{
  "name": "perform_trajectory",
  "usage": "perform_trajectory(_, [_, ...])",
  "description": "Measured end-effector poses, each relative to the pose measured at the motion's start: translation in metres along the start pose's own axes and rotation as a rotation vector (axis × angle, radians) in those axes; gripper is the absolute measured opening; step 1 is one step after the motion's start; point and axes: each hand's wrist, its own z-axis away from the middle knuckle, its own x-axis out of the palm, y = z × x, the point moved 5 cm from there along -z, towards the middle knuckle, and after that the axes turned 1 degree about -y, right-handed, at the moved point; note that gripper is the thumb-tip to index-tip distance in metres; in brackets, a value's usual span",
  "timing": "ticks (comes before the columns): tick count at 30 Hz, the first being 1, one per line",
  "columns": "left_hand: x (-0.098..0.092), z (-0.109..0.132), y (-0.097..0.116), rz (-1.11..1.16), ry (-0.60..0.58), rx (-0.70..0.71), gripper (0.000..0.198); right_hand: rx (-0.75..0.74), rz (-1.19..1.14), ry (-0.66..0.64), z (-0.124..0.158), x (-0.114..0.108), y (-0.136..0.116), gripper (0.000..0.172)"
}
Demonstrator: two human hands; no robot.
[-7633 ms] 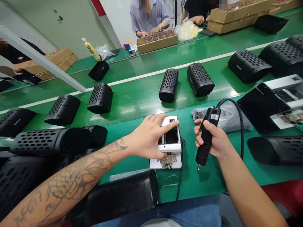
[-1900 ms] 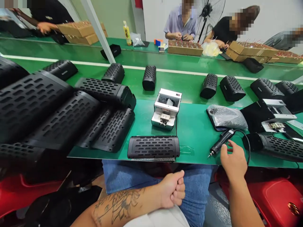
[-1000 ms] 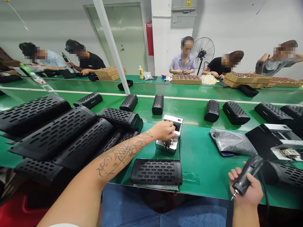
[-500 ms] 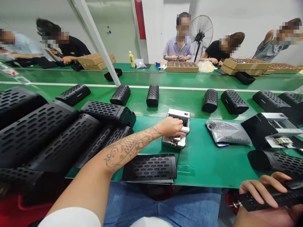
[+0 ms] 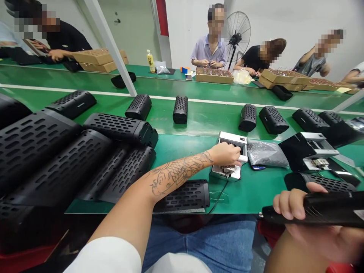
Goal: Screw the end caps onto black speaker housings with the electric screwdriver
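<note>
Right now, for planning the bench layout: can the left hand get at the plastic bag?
Probably yes: the left hand rests on the screw feeder, right beside the plastic bag, with nothing between them.

White walls [image 5: 193, 34] rise behind a long green bench [image 5: 167, 74]; a pale green door [image 5: 127, 34] stands at left, beside a red post [image 5: 161, 26]; a white upright [image 5: 109, 49] slants across the view; a pedestal fan [image 5: 237, 34] stands near the far wall; co-workers [image 5: 209, 49] sit along the far bench; grey floor [image 5: 257, 246] shows low down; even, bright light fills the room.
</note>
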Motion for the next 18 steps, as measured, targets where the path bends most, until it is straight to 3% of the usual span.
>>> perform_trajectory(3, [-0.004, -0.004, 0.006, -0.009, -0.022, 0.032, 0.058, -0.039, -0.171, -0.096, -0.014, 0.046, -0.020, 0.062])
perform_trajectory(6, [-0.022, 0.004, -0.001, 0.023, 0.025, 0.034, 0.048, -0.048, -0.215, 0.006, -0.025, 0.065, -0.016, 0.060])
perform_trajectory(8, [-0.039, 0.027, -0.017, 0.078, 0.094, -0.081, 0.042, -0.137, -0.223, 0.129, -0.035, 0.063, -0.005, 0.070])
perform_trajectory(10, [-0.050, 0.065, -0.040, 0.136, 0.074, -0.316, 0.033, -0.275, -0.222, 0.242, -0.046, 0.057, 0.008, 0.086])
perform_trajectory(12, [-0.043, 0.111, -0.056, 0.180, -0.147, -0.483, 0.034, -0.336, -0.225, 0.274, -0.054, 0.056, 0.020, 0.095])
perform_trajectory(15, [-0.022, 0.169, -0.056, 0.254, -0.391, -0.421, 0.044, -0.268, -0.248, 0.186, -0.058, 0.071, 0.031, 0.089])
perform_trajectory(18, [0.000, 0.197, -0.050, 0.300, -0.483, -0.347, 0.033, -0.256, -0.256, 0.122, -0.051, 0.089, 0.027, 0.083])
